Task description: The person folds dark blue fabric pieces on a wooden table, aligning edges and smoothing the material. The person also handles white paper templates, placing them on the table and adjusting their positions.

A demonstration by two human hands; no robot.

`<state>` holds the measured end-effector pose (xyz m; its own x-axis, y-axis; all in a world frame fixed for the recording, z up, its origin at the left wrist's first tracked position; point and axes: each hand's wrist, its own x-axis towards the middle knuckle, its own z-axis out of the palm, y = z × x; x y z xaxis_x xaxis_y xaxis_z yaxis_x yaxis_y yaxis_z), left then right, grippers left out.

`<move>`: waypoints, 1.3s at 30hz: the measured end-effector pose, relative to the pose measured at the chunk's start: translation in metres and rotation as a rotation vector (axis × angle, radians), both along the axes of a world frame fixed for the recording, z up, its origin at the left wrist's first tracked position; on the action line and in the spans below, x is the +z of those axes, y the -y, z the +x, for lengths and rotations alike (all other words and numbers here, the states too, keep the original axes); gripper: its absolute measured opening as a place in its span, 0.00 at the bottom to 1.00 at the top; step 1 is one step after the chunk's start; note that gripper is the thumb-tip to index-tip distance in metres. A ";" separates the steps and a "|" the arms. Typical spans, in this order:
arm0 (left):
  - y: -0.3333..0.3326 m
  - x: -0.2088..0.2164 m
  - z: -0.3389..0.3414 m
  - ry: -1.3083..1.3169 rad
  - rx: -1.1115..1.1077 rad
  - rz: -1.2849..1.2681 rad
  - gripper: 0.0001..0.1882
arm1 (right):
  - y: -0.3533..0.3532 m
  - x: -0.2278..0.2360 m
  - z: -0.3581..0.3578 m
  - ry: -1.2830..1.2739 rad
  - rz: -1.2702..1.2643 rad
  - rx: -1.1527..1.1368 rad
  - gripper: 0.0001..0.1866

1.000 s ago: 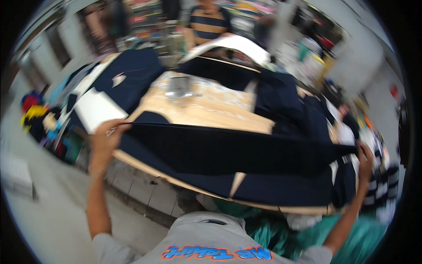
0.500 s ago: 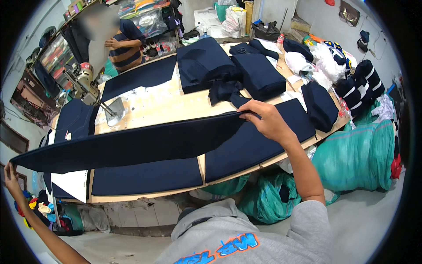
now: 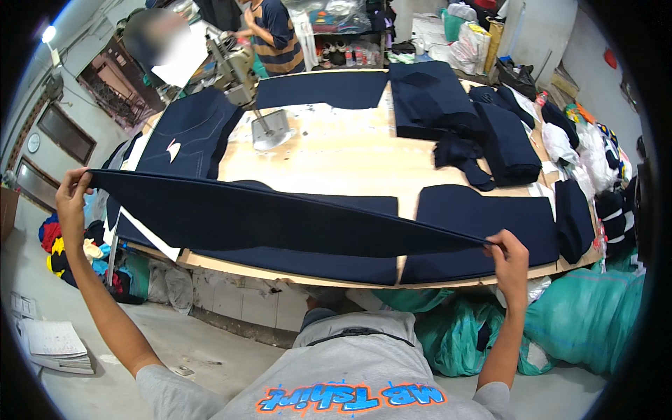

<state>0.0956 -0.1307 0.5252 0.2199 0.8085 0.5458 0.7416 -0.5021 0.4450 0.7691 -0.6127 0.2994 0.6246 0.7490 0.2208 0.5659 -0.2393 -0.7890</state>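
A long navy fabric piece [image 3: 280, 218] is stretched between my hands, its upper edge pulled taut and its lower edge sagging. At the left end, my left hand [image 3: 73, 192] pinches a corner beyond the table's left side. The opposite end is pinched by my right hand [image 3: 507, 253], lower down and close to the table's front edge. Beneath it, a navy cut panel [image 3: 308, 266] lies on the wooden table [image 3: 336, 150], mostly covered by the held cloth. Right of that lies another flat navy panel [image 3: 490, 217], partly beneath my right hand.
A straight-knife cutting machine [image 3: 241, 73] stands at the table's far left, beside marked navy layers [image 3: 189, 129]. Thick navy stacks [image 3: 434, 98] sit at the far right. A co-worker in a striped shirt [image 3: 273, 35] stands behind the table. Green sacks [image 3: 581, 315] crowd the floor at right.
My view has turned left. My left hand has come up and my right hand has gone down, so the stretched fabric now slopes down to the right. Both hands keep hold.
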 end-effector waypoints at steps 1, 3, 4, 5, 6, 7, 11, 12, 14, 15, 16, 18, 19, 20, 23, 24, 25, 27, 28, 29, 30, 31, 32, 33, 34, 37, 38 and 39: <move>-0.002 -0.008 -0.010 0.013 -0.048 0.006 0.12 | -0.002 -0.001 -0.008 0.000 -0.018 -0.006 0.05; -0.008 -0.023 -0.017 0.014 -0.057 -0.082 0.11 | -0.003 -0.002 -0.025 0.012 -0.059 -0.042 0.06; -0.012 -0.034 -0.016 -0.029 0.039 -0.044 0.10 | -0.004 -0.001 -0.034 0.018 -0.079 -0.062 0.07; -0.021 -0.048 -0.010 -0.008 0.021 -0.068 0.10 | -0.004 0.001 -0.047 -0.003 -0.069 -0.094 0.08; -0.031 -0.059 -0.011 0.009 0.006 -0.087 0.10 | -0.008 0.013 -0.061 0.062 -0.146 -0.093 0.09; -0.054 -0.080 -0.023 0.127 -0.073 -0.125 0.12 | -0.016 0.015 -0.072 0.092 -0.115 -0.072 0.11; -0.128 -0.147 -0.062 0.369 -0.126 -0.363 0.15 | -0.065 0.012 -0.103 0.253 -0.091 -0.069 0.16; -0.150 -0.167 -0.071 0.420 -0.156 -0.392 0.15 | -0.079 0.009 -0.098 0.322 -0.163 -0.030 0.16; -0.206 -0.202 -0.084 0.442 -0.211 -0.455 0.15 | -0.118 -0.011 -0.096 0.307 -0.076 -0.046 0.13; -0.227 -0.217 -0.072 0.431 -0.227 -0.482 0.15 | -0.130 -0.020 -0.095 0.301 -0.050 -0.072 0.13; -0.238 -0.222 -0.057 0.416 -0.207 -0.489 0.16 | -0.141 -0.029 -0.094 0.292 -0.013 -0.091 0.12; -0.271 -0.227 -0.063 0.394 -0.254 -0.476 0.17 | -0.164 -0.033 -0.098 0.305 -0.011 -0.175 0.12; -0.280 -0.226 -0.059 0.429 -0.254 -0.464 0.18 | -0.170 -0.031 -0.102 0.306 0.021 -0.207 0.12; -0.284 -0.226 -0.057 0.475 -0.279 -0.458 0.17 | -0.173 -0.029 -0.106 0.307 0.053 -0.235 0.11; -0.287 -0.234 -0.076 0.569 -0.373 -0.398 0.17 | -0.178 -0.029 -0.124 0.283 0.143 -0.310 0.11; -0.286 -0.247 -0.094 0.622 -0.386 -0.387 0.17 | -0.180 -0.032 -0.130 0.268 0.175 -0.330 0.12; -0.281 -0.263 -0.101 0.680 -0.407 -0.388 0.17 | -0.175 -0.042 -0.135 0.289 0.191 -0.355 0.11; -0.263 -0.300 -0.123 0.823 -0.401 -0.454 0.17 | -0.169 -0.074 -0.152 0.325 0.171 -0.360 0.10; -0.253 -0.325 -0.134 0.912 -0.377 -0.523 0.17 | -0.168 -0.095 -0.162 0.341 0.164 -0.358 0.10; -0.235 -0.354 -0.128 0.888 -0.362 -0.573 0.16 | -0.159 -0.123 -0.170 0.323 0.174 -0.395 0.10; -0.215 -0.384 -0.123 0.865 -0.339 -0.612 0.16 | -0.154 -0.155 -0.178 0.302 0.189 -0.421 0.10; -0.205 -0.420 -0.134 0.882 -0.314 -0.641 0.17 | -0.153 -0.185 -0.189 0.185 0.111 -0.468 0.11; -0.197 -0.454 -0.143 0.900 -0.293 -0.674 0.17 | -0.151 -0.214 -0.198 0.071 0.027 -0.516 0.13; -0.183 -0.477 -0.131 0.831 -0.173 -0.726 0.17 | -0.143 -0.245 -0.202 -0.028 -0.021 -0.568 0.14; -0.168 -0.494 -0.114 0.759 -0.053 -0.776 0.18 | -0.135 -0.270 -0.204 -0.127 -0.070 -0.618 0.16; -0.145 -0.508 -0.100 0.592 0.053 -0.886 0.13 | -0.144 -0.303 -0.208 -0.421 0.102 -0.740 0.11; -0.146 -0.517 -0.109 0.573 0.038 -0.839 0.15 | -0.153 -0.309 -0.210 -0.444 0.188 -0.771 0.10; -0.147 -0.527 -0.115 0.569 0.074 -0.800 0.17 | -0.156 -0.310 -0.209 -0.453 0.129 -0.780 0.12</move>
